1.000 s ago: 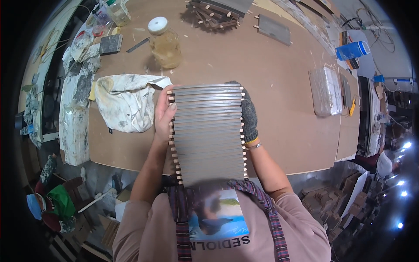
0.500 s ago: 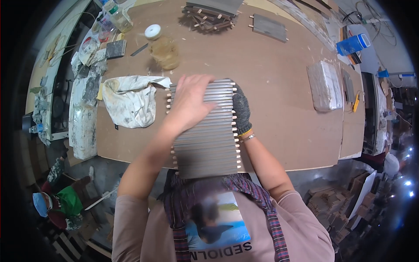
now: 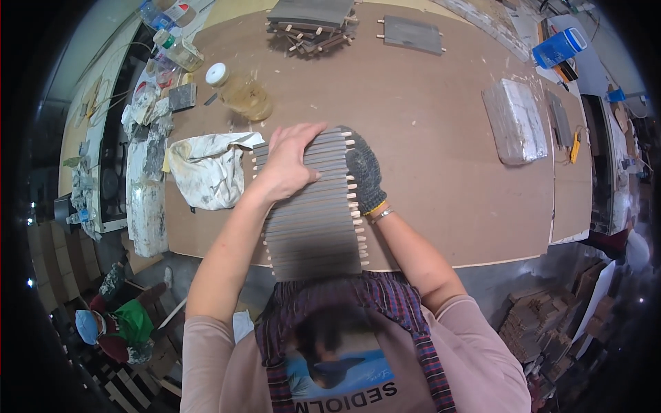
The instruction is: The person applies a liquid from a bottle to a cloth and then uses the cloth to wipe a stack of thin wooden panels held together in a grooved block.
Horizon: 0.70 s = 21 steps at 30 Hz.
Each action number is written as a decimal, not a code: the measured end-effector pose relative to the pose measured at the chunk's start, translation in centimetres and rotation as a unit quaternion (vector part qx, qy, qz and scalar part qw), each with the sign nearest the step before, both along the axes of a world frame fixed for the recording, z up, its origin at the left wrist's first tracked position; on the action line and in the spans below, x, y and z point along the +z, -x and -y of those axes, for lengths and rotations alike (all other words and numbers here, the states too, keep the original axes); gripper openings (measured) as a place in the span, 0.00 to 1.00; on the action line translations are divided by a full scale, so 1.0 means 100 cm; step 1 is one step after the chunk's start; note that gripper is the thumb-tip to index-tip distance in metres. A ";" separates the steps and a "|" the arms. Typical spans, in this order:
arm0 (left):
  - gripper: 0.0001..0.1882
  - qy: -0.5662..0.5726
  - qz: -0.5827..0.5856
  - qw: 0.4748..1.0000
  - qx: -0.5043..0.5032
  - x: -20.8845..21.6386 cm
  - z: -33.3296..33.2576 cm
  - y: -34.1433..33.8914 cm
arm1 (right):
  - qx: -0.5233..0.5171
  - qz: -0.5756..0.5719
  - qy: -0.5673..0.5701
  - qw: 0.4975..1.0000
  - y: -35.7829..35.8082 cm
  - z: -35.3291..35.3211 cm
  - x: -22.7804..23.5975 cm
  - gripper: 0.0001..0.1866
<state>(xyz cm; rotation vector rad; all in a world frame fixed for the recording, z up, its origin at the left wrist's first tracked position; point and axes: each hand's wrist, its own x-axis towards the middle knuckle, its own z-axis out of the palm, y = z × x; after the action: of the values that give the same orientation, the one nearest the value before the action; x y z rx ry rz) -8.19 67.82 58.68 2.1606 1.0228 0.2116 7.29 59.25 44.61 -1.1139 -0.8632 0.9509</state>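
Note:
A long stack of thin grey boards, with pale wooden pegs sticking out along both sides, lies between my forearms and reaches to my apron. My bare left hand grips the stack's far part, fingers over the far end and thumb across the board edges. On the right side, my right hand in a dark grey knitted glove holds against the pegs; its fingers are mostly hidden behind the boards. A stained white cloth lies just left of the stack.
A jar of yellowish liquid and a white round lid are beyond my left hand. More pegged boards are piled at the far edge, near a single board. A wrapped block and yellow cutter lie right.
The whole view has shifted, so the table things sit differently in the picture. The stack and both hands appear slightly further left. My hands stay on the boards.

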 end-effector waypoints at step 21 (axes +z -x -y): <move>0.44 0.017 -0.047 0.998 -0.036 0.006 -0.012 -0.016 | -0.013 0.037 -0.014 0.999 0.001 0.000 -0.006 0.22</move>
<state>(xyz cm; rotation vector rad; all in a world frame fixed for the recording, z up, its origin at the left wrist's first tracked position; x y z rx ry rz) -6.59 69.06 59.27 2.1900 0.9911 0.0592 7.14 59.21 44.00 -1.1393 -0.9177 0.8770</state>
